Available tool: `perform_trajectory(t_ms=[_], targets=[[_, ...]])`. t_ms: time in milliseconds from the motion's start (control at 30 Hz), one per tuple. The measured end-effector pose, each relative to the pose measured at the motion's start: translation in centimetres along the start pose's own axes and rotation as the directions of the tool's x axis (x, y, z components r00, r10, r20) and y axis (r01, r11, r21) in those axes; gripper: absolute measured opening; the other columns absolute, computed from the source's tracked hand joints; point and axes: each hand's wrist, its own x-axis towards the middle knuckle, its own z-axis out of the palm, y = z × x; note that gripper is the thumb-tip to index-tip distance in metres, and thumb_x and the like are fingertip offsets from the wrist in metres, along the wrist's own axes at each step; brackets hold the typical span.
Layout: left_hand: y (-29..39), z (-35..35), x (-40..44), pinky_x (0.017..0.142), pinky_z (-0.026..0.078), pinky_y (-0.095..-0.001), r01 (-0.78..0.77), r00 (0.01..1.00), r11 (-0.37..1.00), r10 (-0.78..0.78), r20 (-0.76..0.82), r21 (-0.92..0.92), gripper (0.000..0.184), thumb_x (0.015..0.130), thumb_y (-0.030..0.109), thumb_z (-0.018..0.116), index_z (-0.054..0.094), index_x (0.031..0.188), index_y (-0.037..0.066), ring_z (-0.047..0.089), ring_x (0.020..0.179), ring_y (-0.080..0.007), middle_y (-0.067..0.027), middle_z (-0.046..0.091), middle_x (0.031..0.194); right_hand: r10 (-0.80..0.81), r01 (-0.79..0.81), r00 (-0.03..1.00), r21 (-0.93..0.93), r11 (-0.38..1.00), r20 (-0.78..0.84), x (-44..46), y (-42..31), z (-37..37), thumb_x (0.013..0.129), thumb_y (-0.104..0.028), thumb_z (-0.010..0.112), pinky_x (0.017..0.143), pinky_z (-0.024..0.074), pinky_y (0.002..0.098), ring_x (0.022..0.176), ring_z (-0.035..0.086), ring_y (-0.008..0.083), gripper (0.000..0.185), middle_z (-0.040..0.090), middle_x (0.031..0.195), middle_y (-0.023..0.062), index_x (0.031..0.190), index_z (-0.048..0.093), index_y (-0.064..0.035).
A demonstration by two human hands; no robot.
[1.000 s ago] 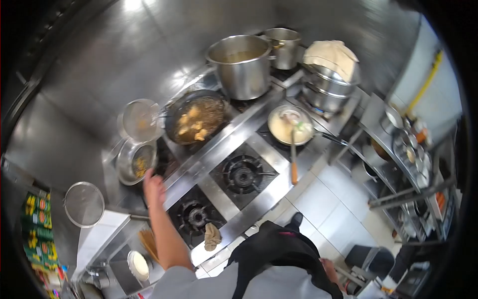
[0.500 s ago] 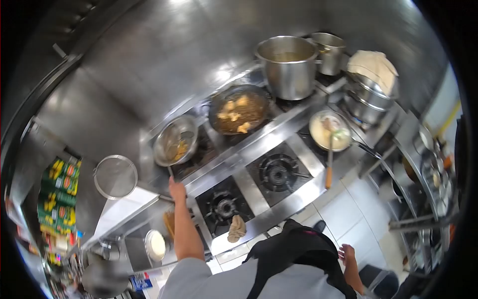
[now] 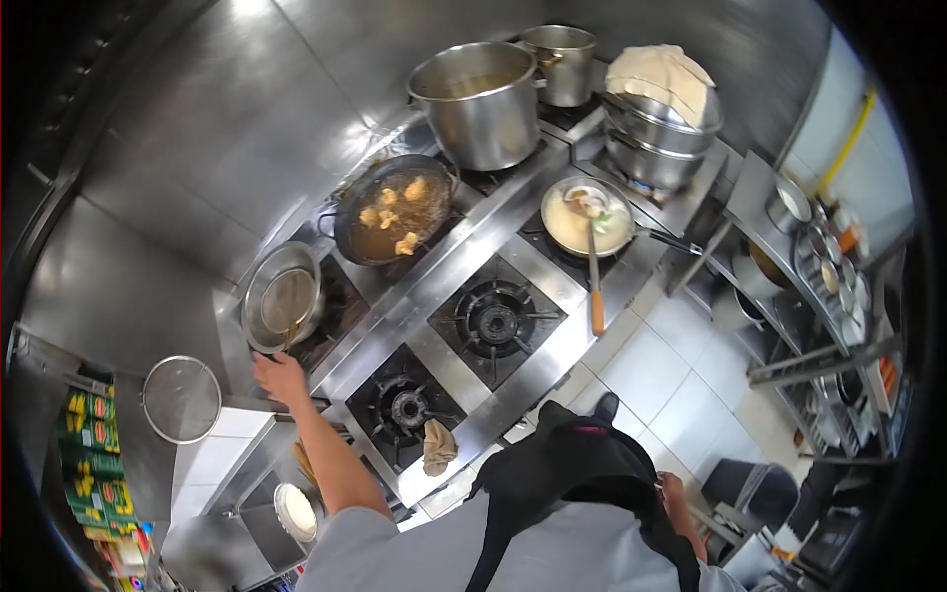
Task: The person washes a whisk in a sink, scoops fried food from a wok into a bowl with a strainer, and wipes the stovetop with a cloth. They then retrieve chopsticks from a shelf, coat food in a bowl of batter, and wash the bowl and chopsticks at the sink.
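My left hand [image 3: 281, 379] is at the near rim of a steel bowl [image 3: 253, 314] on the back left of the stove. Its fingers are closed around the handle end of a wire strainer [image 3: 289, 294], which rests inside the bowl with a few brownish bits near its lower edge. Beside the bowl, a dark wok [image 3: 347, 235] holds brown oil with several golden fried pieces [image 3: 389, 195] in it. My right hand [image 3: 673, 489] hangs low at my side, partly behind the black apron, loosely open with nothing visible in it.
A frying pan [image 3: 631, 235] holds creamy sauce and a wooden-handled ladle [image 3: 596, 296]. Behind are a large stockpot [image 3: 483, 128], a smaller pot [image 3: 567, 74] and stacked pots [image 3: 656, 158] under a cloth. A rag [image 3: 439, 447] lies at the stove's front edge; a round sieve [image 3: 182, 400] hangs left.
The strainer has settled lower in the bowl, and the golden pieces seen there before no longer show. My left hand is closer to the bowl's rim. The whole view has shifted.
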Motion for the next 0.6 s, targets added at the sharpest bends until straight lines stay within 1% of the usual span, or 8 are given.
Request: perform_trajectory(t_ms=[100,200,233,267,333,400,467,600], targets=[[6.3,-5.2,-2.2,0.094,0.04,-0.0466,-0.198,0.974,0.94,0.155,-0.166,-0.279,0.038,0.087,0.019,0.048,0.055,0.119,0.0,0.053,0.108,-0.0377,-0.02,0.059,0.113,0.076,-0.077,0.995,-0.016,0.997,-0.057,-1.8,0.6,0.1,0.088,-0.024,0.047,0.065,0.0508,0.0383,0.078,0.057,0.0242,0.029,0.055,0.097,0.0085,0.113,0.054,-0.0094],[11.7,-5.9,-9.0,0.086,0.043,-0.0418,-0.344,0.881,0.523,0.467,-0.075,-0.78,0.028,0.084,0.006,0.046,0.06,0.108,0.002,0.057,0.097,-0.0323,-0.0154,0.062,0.101,0.098,-0.1,0.994,-0.05,0.994,-0.037,-2.9,2.3,-0.4,0.088,-0.024,0.048,0.063,0.0499,0.0373,0.076,0.056,0.0233,0.026,0.054,0.093,0.0079,0.109,0.054,-0.0091],[11.5,-2.2,-13.5,0.083,0.045,-0.0443,-0.411,0.793,0.485,0.608,-0.04,-0.772,0.026,0.087,0.009,0.044,0.06,0.105,0.003,0.057,0.094,-0.034,-0.0166,0.063,0.098,0.107,-0.108,0.994,-0.074,0.991,-0.025,-2.7,3.1,-0.5,0.088,-0.024,0.049,0.063,0.0495,0.037,0.075,0.056,0.023,0.025,0.054,0.092,0.0078,0.107,0.054,-0.009],[12.9,-4.7,-16.6,0.079,0.046,-0.0478,-0.329,0.611,0.649,0.7,0.37,-0.686,0.024,0.088,0.015,0.045,0.061,0.101,0.005,0.058,0.095,-0.0369,-0.0176,0.064,0.097,0.107,-0.108,0.994,-0.095,0.99,-0.013,-2.7,3.5,-0.7,0.088,-0.024,0.049,0.062,0.0492,0.0366,0.075,0.056,0.0226,0.024,0.054,0.09,0.0076,0.105,0.054,-0.0089],[8.6,-2.0,-24.4,0.074,0.047,-0.0516,-0.459,0.329,0.595,0.803,0.496,-0.66,0.023,0.085,0.022,0.051,0.063,0.096,0.005,0.059,0.088,-0.0389,-0.0161,0.062,0.093,0.105,-0.103,0.994,-0.145,0.984,0.013,-2.6,3.6,-1.0,0.087,-0.024,0.05,0.061,0.0486,0.036,0.073,0.056,0.022,0.021,0.053,0.087,0.0072,0.102,0.054,-0.0087],[3.8,-2.2,-28.9,0.075,0.047,-0.054,-0.414,0.348,0.752,0.651,0.674,-0.512,0.021,0.082,0.019,0.055,0.062,0.096,0.005,0.059,0.089,-0.0384,-0.016,0.059,0.093,0.099,-0.089,0.994,-0.201,0.976,0.039,-2.1,3.1,-1.2,0.087,-0.024,0.051,0.06,0.0479,0.0353,0.072,0.055,0.0214,0.02,0.053,0.084,0.0069,0.099,0.055,-0.0085],[-0.7,-1.5,-32.8,0.076,0.048,-0.0535,-0.34,0.589,0.91,0.403,0.7,-0.237,0.022,0.077,0.013,0.06,0.06,0.098,0.007,0.059,0.091,-0.0366,-0.0161,0.056,0.094,0.088,-0.067,0.994,-0.263,0.963,0.068,-1.9,1.6,-0.7,0.087,-0.023,0.052,0.059,0.0473,0.0347,0.07,0.055,0.0208,0.018,0.052,0.081,0.0065,0.096,0.055,-0.0082],[-9.3,3.2,-36.5,0.078,0.05,-0.0486,-0.351,0.544,0.834,0.552,0.632,-0.426,0.026,0.074,0.009,0.061,0.059,0.1,0.009,0.06,0.088,-0.036,-0.0181,0.057,0.091,0.052,-0.003,0.992,-0.39,0.921,0.114,-1.3,-2.7,0.4,0.086,-0.023,0.053,0.057,0.046,0.0334,0.067,0.054,0.0196,0.016,0.052,0.075,0.0058,0.09,0.055,-0.0078]])
